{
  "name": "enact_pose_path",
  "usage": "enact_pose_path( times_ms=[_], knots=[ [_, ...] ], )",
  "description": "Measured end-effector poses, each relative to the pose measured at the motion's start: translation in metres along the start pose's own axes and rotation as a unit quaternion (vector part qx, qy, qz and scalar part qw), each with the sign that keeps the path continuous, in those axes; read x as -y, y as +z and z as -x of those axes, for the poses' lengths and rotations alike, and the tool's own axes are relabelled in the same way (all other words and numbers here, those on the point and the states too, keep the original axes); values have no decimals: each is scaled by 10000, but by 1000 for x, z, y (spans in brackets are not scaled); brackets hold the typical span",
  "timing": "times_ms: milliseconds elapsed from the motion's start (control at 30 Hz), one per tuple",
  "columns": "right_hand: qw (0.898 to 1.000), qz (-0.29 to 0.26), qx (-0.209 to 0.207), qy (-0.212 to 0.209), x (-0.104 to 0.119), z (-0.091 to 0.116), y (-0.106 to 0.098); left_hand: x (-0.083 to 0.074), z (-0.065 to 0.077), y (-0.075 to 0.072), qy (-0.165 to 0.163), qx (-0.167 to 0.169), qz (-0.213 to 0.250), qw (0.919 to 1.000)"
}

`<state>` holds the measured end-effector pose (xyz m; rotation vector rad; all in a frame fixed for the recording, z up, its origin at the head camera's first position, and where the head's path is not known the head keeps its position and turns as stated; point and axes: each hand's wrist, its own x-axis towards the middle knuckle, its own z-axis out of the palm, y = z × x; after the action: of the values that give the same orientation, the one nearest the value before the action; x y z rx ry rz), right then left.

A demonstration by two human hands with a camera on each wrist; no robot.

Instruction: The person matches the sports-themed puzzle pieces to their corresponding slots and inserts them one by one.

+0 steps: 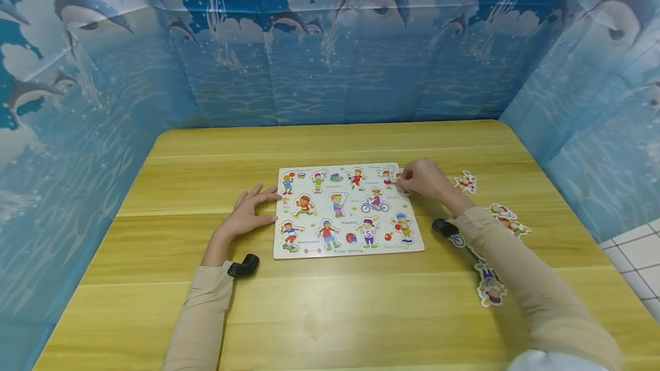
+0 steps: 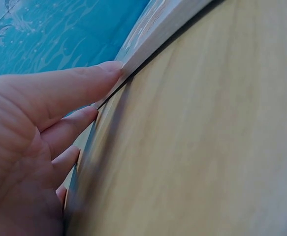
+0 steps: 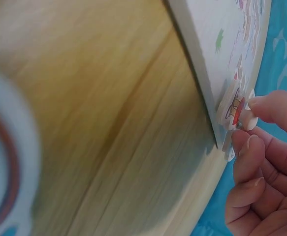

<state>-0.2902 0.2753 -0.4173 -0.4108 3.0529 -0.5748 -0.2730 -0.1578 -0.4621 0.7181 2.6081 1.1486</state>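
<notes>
A white puzzle board (image 1: 322,213) with pictures of children at sports lies flat mid-table. My left hand (image 1: 246,216) is spread beside it. In the left wrist view, the thumb (image 2: 91,83) touches the board's side edge, with the other fingers straight along it. At the board's upper right corner, my right hand (image 1: 427,179) pinches a flat puzzle piece (image 3: 233,109) between thumb and fingers. The piece is slightly tilted at the board's edge, and its picture is partly hidden by the fingers.
Right of the board lie several loose puzzle pieces: a figure (image 1: 466,182) at the back, overlapping ones (image 1: 507,219) by the right sleeve, and another (image 1: 490,285) nearer the front. The right forearm partly covers some. A dolphin-print curtain (image 1: 330,85) hangs behind the wooden table (image 1: 330,314).
</notes>
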Motion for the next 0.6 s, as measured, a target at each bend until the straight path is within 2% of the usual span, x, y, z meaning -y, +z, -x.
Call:
enact_pose_path(
  times_ms=[333,600],
  knots=[
    [9999,62,-99,-36,8,-13,4,-1,-1,-1,-7,-26,34,10000],
    [9995,267,-12,179,14,-20,7,1,-1,0,18,5,35,10000]
  ],
)
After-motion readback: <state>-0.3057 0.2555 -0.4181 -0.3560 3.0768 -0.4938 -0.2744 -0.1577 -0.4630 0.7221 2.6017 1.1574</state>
